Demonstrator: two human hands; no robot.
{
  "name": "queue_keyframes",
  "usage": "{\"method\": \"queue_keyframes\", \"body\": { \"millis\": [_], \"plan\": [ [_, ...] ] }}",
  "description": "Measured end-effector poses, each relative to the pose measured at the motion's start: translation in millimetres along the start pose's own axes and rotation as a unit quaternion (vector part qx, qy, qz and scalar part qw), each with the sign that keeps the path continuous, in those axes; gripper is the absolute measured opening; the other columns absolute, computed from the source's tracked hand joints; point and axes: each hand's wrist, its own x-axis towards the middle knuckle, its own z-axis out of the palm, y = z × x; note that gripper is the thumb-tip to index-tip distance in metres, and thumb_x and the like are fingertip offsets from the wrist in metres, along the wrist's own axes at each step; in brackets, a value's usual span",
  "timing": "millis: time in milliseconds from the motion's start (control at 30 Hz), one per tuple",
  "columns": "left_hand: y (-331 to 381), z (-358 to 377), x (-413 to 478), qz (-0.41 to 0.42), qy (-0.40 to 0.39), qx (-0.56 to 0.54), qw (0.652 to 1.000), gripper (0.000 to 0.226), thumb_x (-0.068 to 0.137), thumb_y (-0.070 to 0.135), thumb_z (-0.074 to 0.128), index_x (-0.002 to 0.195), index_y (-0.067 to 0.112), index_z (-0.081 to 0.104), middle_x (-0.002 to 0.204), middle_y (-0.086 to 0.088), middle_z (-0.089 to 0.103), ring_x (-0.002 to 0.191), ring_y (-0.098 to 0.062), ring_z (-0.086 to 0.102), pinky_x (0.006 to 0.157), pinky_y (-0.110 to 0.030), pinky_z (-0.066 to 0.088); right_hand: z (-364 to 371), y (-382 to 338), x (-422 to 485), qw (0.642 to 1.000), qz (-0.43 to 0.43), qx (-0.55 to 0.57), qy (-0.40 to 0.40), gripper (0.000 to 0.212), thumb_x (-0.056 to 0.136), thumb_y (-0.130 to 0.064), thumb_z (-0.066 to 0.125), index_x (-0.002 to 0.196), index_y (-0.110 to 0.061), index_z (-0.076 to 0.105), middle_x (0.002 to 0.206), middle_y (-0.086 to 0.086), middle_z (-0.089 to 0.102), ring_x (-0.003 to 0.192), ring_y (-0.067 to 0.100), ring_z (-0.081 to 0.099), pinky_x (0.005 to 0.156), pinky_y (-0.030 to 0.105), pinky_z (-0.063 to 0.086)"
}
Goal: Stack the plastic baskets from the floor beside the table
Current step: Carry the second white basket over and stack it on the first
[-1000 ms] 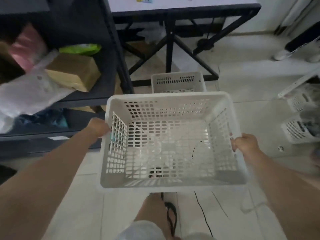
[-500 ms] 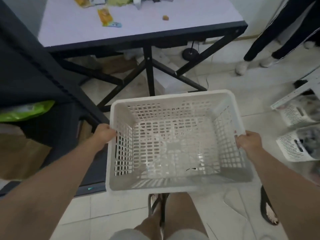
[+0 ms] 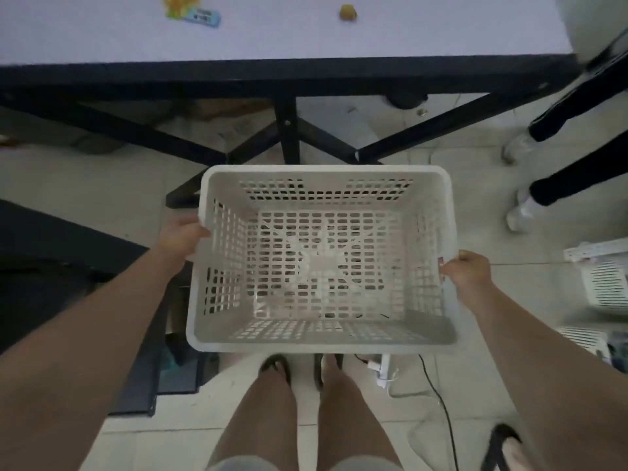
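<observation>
Basket [image 3: 323,341]: centre of frame, level, open side up, held between my hands.
Left hand [image 3: 181,234]: clamped on its left rim.
Right hand [image 3: 470,271]: clamped on its right rim.
Table [image 3: 306,68]: top of frame.

The picture was dim and slightly soft throughout. The pale tabletop [image 3: 306,32] at the far side was the brightest area, while the far left lay in deep shadow. Wide-angle bending curved the table's edge, and the forearms looked stretched near the corners.
</observation>
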Motion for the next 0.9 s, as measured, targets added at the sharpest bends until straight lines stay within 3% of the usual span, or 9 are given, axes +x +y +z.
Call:
{"method": "queue_keyframes", "body": {
  "millis": [133, 267, 333, 400, 500, 600, 700, 800, 900],
  "plan": [
    [0, 22, 56, -0.042, 0.033, -0.013, 0.998, 0.023, 0.079, 0.003, 0.061, 0.098, 0.015, 0.061, 0.112, -0.017, 0.060, 0.102, -0.032, 0.058, 0.098, -0.048, 0.047, 28, -23, 39, 1.000, 0.005, -0.007, -0.014, 0.012, 0.074, 0.001, 0.064, 0.063, -0.005, 0.065, 0.068, 0.018, 0.063, 0.065, 0.027, 0.059, 0.063, 0.031, 0.045],
    [-15, 44, 122, -0.057, 0.015, -0.025, 0.998, 0.012, 0.081, 0.007, 0.059, 0.090, 0.013, 0.063, 0.103, -0.012, 0.061, 0.096, -0.028, 0.057, 0.085, -0.038, 0.047, 72, -29, 89, 1.000, 0.006, -0.003, -0.020, 0.037, 0.071, 0.014, 0.056, 0.048, -0.015, 0.061, 0.064, 0.010, 0.059, 0.083, 0.035, 0.067, 0.072, 0.037, 0.054],
    [-23, 56, 151, -0.055, 0.010, -0.052, 0.997, 0.028, 0.078, 0.012, 0.060, 0.106, 0.009, 0.065, 0.111, -0.014, 0.060, 0.088, -0.023, 0.054, 0.084, -0.038, 0.044, 94, -29, 106, 1.000, 0.006, -0.014, -0.017, 0.025, 0.078, 0.013, 0.050, 0.085, 0.003, 0.071, 0.084, 0.012, 0.064, 0.089, 0.033, 0.064, 0.078, 0.036, 0.052],
    [-30, 67, 170, -0.062, 0.023, -0.083, 0.994, 0.052, 0.074, 0.018, 0.061, 0.124, 0.008, 0.057, 0.119, -0.014, 0.059, 0.093, -0.024, 0.054, 0.088, -0.040, 0.044, 110, -26, 118, 1.000, -0.002, -0.031, 0.000, 0.032, 0.084, 0.010, 0.044, 0.111, 0.012, 0.061, 0.107, 0.021, 0.064, 0.088, 0.027, 0.058, 0.076, 0.028, 0.043],
    [-35, 77, 165, -0.070, 0.009, -0.096, 0.993, 0.044, 0.083, 0.012, 0.056, 0.126, 0.010, 0.054, 0.105, -0.007, 0.062, 0.105, -0.027, 0.054, 0.079, -0.034, 0.048, 112, -34, 115, 0.994, 0.002, -0.101, -0.034, 0.042, 0.087, 0.006, 0.045, 0.129, 0.005, 0.050, 0.127, 0.022, 0.056, 0.097, 0.025, 0.053, 0.078, 0.026, 0.037],
    [-31, 69, 136, -0.083, 0.041, -0.063, 0.994, 0.069, 0.086, 0.015, 0.057, 0.147, 0.012, 0.026, 0.146, -0.014, 0.040, 0.131, -0.032, 0.041, 0.099, -0.037, 0.039, 94, -59, 84, 0.976, 0.013, -0.197, -0.093, 0.057, 0.091, -0.003, 0.050, 0.144, 0.000, 0.031, 0.135, 0.021, 0.046, 0.118, 0.034, 0.049, 0.085, 0.029, 0.039],
    [-12, 46, 101, -0.093, 0.023, -0.007, 0.995, 0.070, 0.088, 0.014, 0.057, 0.148, 0.007, 0.022, 0.152, -0.015, 0.030, 0.134, -0.032, 0.037, 0.103, -0.034, 0.035, 75, -89, 44, 0.949, -0.014, -0.277, -0.150, 0.061, 0.092, -0.011, 0.051, 0.147, -0.001, 0.025, 0.149, 0.018, 0.036, 0.132, 0.034, 0.041, 0.104, 0.034, 0.038],
    [12, 16, 68, -0.087, -0.007, 0.039, 0.995, 0.062, 0.088, 0.016, 0.058, 0.144, 0.003, 0.033, 0.147, -0.016, 0.038, 0.131, -0.031, 0.040, 0.107, -0.037, 0.037, 68, -122, 2, 0.918, -0.049, -0.323, -0.223, 0.043, 0.092, -0.010, 0.049, 0.134, 0.000, 0.047, 0.120, 0.012, 0.054, 0.108, 0.028, 0.054, 0.086, 0.029, 0.045],
    [29, -11, 48, -0.078, -0.005, 0.068, 0.995, 0.055, 0.090, 0.019, 0.056, 0.140, 0.004, 0.040, 0.141, -0.016, 0.044, 0.127, -0.032, 0.044, 0.104, -0.038, 0.040, 74, -148, -33, 0.889, -0.105, -0.358, -0.266, 0.032, 0.091, -0.008, 0.048, 0.122, -0.005, 0.057, 0.098, 0.009, 0.054, 0.092, 0.023, 0.054, 0.064, 0.023, 0.041]
  ]
}}
